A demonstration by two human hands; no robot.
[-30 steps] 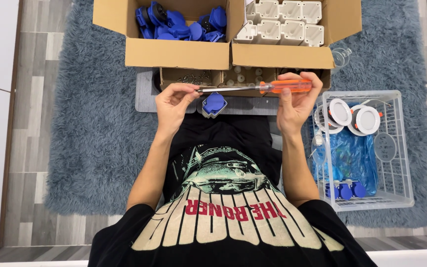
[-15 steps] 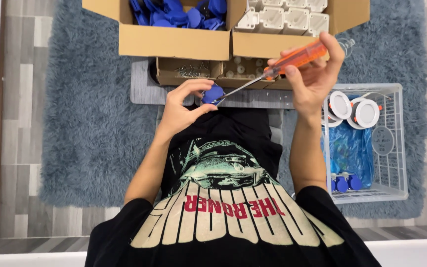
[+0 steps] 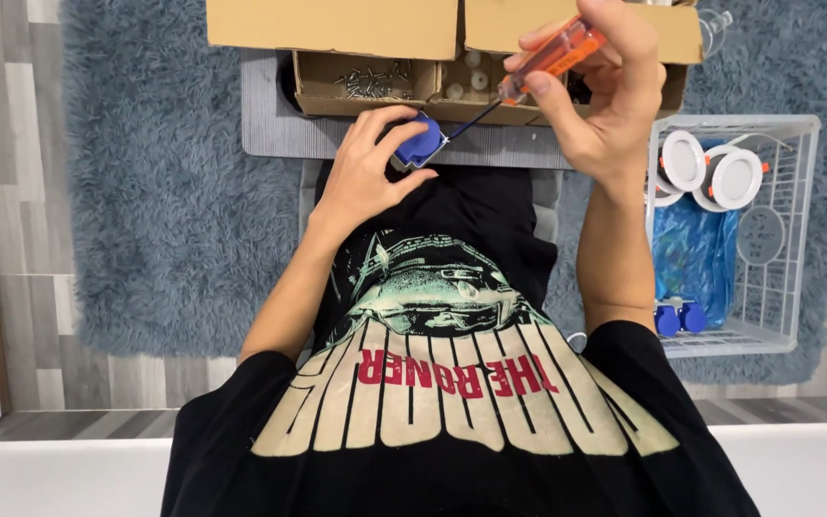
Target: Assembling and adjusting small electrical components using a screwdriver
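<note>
My left hand [image 3: 368,170] grips a small blue plastic part [image 3: 420,144] over my lap, just in front of a grey board [image 3: 279,115]. My right hand [image 3: 597,91] holds a screwdriver with a clear orange handle [image 3: 552,57], tilted down to the left. Its dark shaft ends at the right side of the blue part. My black printed shirt fills the lower half of the view.
Cardboard boxes [image 3: 337,29] stand along the top; a lower tray [image 3: 370,81] holds screws and small white pieces. A white wire basket [image 3: 796,230] at right holds round white lamps [image 3: 710,172], a blue plastic bag [image 3: 696,254] and small blue parts. A shaggy blue rug [image 3: 165,211] lies under everything.
The screwdriver went from lying level between both hands to a steep tilt, tip at the blue part. My right hand rose, and the view shifted toward my body.
</note>
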